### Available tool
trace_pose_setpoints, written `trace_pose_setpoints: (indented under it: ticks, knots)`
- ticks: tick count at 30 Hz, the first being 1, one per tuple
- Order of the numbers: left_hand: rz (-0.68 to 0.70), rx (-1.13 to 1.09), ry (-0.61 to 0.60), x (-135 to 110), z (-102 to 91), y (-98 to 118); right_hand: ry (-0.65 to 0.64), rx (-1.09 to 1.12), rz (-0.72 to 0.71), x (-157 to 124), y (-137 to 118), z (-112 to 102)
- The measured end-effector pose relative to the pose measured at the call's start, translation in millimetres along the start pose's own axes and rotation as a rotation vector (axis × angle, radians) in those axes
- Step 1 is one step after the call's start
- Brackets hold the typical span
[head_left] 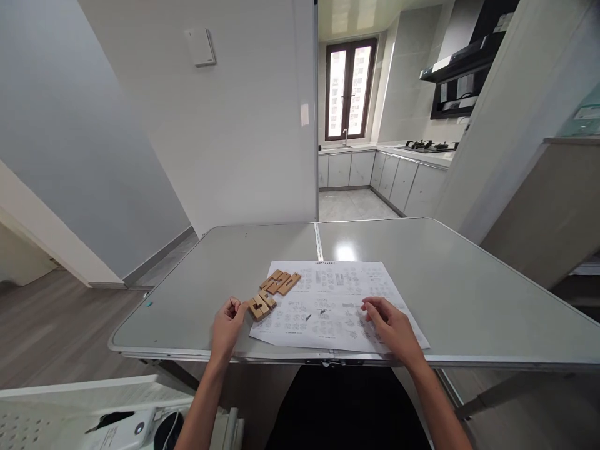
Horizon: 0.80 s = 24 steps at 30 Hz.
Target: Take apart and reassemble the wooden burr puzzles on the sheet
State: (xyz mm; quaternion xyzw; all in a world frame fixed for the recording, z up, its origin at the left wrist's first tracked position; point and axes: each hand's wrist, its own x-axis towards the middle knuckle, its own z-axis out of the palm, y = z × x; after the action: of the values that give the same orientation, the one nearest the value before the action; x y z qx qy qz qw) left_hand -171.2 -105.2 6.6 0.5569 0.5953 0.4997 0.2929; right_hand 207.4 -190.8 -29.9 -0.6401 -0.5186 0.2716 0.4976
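Several flat wooden puzzle pieces with notches and slots lie on the left part of a printed paper sheet (pixel 337 319). Beside the nearest wooden piece (pixel 259 310) is my left hand (pixel 229 322), its fingers curled in and its thumb tip at or just short of the piece's left edge; I see nothing held. Farther up the sheet lie slotted wooden pieces (pixel 289 285) placed side by side. Over the sheet's right part rests my right hand (pixel 390 324), fingers loosely bent, a small gap between thumb and forefinger, nothing visible in it.
The sheet lies on a grey-white folding table (pixel 469 294) with a metal rim and a centre seam. A small teal spot (pixel 149 304) is near its left edge. Below left stands a white perforated container (pixel 117 390) with a white device (pixel 126 431) inside.
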Motion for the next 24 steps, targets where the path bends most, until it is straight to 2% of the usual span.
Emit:
trace_pose_setpoints:
  ticks: [24]
  knots:
    - [0.030, -0.021, 0.020, -0.1, -0.1, -3.4, -0.010, 0.003, 0.004, -0.5, -1.3, -1.3]
